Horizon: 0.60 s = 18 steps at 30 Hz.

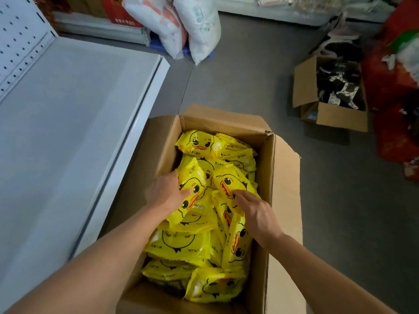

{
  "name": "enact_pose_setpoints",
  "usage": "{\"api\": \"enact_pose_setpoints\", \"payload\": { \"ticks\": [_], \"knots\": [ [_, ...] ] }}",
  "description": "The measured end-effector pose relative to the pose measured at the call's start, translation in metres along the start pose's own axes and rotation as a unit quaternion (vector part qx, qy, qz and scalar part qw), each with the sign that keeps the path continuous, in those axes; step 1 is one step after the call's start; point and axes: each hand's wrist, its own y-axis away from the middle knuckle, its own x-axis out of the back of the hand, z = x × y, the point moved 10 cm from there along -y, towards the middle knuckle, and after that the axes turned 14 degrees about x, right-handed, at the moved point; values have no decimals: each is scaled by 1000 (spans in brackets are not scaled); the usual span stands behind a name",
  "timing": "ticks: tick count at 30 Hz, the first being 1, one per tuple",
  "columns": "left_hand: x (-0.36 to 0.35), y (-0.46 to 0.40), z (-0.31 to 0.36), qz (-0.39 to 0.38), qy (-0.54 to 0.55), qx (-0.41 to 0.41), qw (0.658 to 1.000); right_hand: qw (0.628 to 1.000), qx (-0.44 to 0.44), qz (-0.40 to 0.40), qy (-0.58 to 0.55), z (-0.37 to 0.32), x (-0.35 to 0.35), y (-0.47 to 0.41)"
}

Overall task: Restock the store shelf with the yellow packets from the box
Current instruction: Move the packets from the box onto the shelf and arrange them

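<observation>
Both hands in box [283, 177]: left hand [166, 192] grips a yellow packet [192, 189]; right hand [256, 214] pinches another packet [231, 180]. Shelf [68, 121] at 9 o'clock.

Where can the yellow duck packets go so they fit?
The white metal shelf left of the open cardboard box is bare from its pegboard back to its front lip. The box is crowded with yellow duck packets, both hands among them.

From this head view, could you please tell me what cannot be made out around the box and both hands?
- Left hand: fingertips hidden behind a yellow packet.
- Right hand: grip unclear, fingers lie on another packet.
- Box: bottom and packet count buried; near end cut off by the frame edge.
- Second box: dark contents too blurred.
</observation>
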Motion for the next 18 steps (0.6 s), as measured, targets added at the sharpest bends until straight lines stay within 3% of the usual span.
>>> {"api": "enact_pose_setpoints", "payload": {
  "ticks": [6,9,11,15,16,18],
  "knots": [
    [12,41,-64,21,66,98,993,978,190,-90,-8,-30,-13,12],
    [7,58,-86,18,93,140,986,967,219,-130,8,-38,-27,15],
    [5,70,-94,20,110,158,981,976,176,-124,-25,-36,-25,16],
    [0,87,-101,20,127,172,977,988,-67,30,-137,7,10,10],
    [-2,90,-102,18,131,176,975,982,-118,36,-141,19,11,9],
    [-6,94,-105,14,142,183,973,965,-210,-40,-153,36,-9,8]
  ]
}}
